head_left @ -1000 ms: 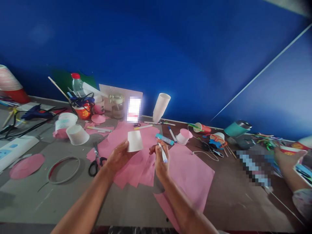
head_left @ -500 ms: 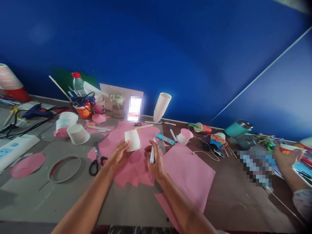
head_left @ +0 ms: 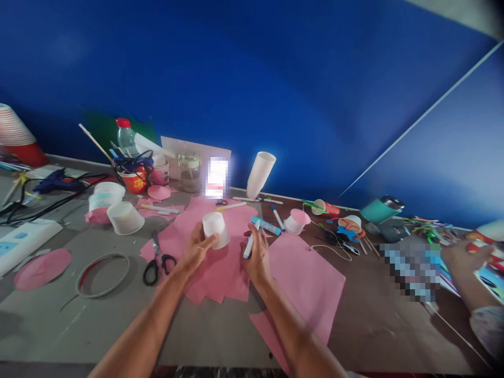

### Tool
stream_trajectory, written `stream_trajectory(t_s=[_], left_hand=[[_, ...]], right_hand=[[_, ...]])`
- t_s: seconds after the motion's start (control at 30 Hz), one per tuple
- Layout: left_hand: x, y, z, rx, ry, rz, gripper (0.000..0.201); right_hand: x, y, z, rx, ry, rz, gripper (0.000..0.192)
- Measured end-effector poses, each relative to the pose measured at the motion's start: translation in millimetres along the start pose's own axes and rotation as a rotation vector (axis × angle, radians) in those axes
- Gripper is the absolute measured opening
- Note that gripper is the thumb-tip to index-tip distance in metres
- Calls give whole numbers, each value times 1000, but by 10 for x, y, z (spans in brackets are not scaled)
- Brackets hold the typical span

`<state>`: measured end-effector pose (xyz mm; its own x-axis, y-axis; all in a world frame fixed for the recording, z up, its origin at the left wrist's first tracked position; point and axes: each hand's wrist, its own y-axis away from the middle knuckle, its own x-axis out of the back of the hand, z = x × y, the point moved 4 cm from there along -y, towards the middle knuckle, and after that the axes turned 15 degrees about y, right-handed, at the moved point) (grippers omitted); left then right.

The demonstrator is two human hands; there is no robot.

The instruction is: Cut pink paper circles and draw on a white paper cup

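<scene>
The grey table [head_left: 220,336] is spread with pink paper sheets [head_left: 311,273], and the hands work above the middle of them. Compared with a second ago, the white paper cup [head_left: 216,229] has tipped from upright-inverted to slanted, its open mouth now turned up and away — the cup is being rotated in the grip, presenting a new face. The marker [head_left: 250,242] has swung from pointing down toward the wrist to pointing up and left, toward the cup, though its tip stays apart from it. The left hand [head_left: 199,248] curls its fingers round the cup's side, thumb on the near wall, holding it just above the paper. The right hand [head_left: 258,257] is pinched on the marker, fingers fairly straight. Black-handled scissors [head_left: 156,262] lie just left of the left wrist; another person's hand [head_left: 459,257] rests well apart at the far right.
</scene>
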<state>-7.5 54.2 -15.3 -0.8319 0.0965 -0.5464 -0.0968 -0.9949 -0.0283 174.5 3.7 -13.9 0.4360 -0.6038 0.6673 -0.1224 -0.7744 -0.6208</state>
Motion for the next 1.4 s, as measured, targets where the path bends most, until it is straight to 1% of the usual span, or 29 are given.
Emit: stream_trajectory(t_s=[0.13,0.23,0.37,0.57,0.63,0.7,0.83,0.93,1.03,1.1,1.17,1.2,1.27,1.33,1.4], left_hand=[[-31,46,-3,-64,-143,53,52],[-61,82,-19,-71,-228,15,53],[-77,103,-34,-81,-232,-29,52],[-93,106,-34,-88,-236,-14,53],[-92,106,-35,-93,-205,-10,52],[-87,107,-43,-91,-183,-14,52],[-62,115,-23,-113,-121,19,65],[-53,136,68,-174,-122,64,71],[-65,182,217,-316,-221,73,63],[-63,229,295,-418,-260,90,52],[-62,279,323,-466,-254,92,39],[-69,304,320,-466,-246,79,32],[-110,351,293,-431,-242,16,24],[-178,395,256,-369,-238,-59,24],[-259,432,218,-297,-228,-123,29]], right_hand=[[16,-61,183,-41,159,-23,69],[-24,-69,268,-62,248,-97,72],[-88,-56,286,-29,304,-157,71],[-80,-70,237,-14,312,-212,61],[-57,-79,210,-14,281,-192,55],[-28,-89,185,-23,217,-139,50],[32,-107,109,-16,-35,-33,50],[102,-110,30,-21,-137,13,44],[191,-92,-63,-23,-189,46,38],[239,-66,-120,-30,-247,70,37],[261,-35,-179,-25,-330,85,35],[263,-19,-208,-18,-376,87,34],[255,11,-267,6,-464,72,32],[251,38,-315,25,-525,42,31],[272,58,-354,52,-520,19,30]])
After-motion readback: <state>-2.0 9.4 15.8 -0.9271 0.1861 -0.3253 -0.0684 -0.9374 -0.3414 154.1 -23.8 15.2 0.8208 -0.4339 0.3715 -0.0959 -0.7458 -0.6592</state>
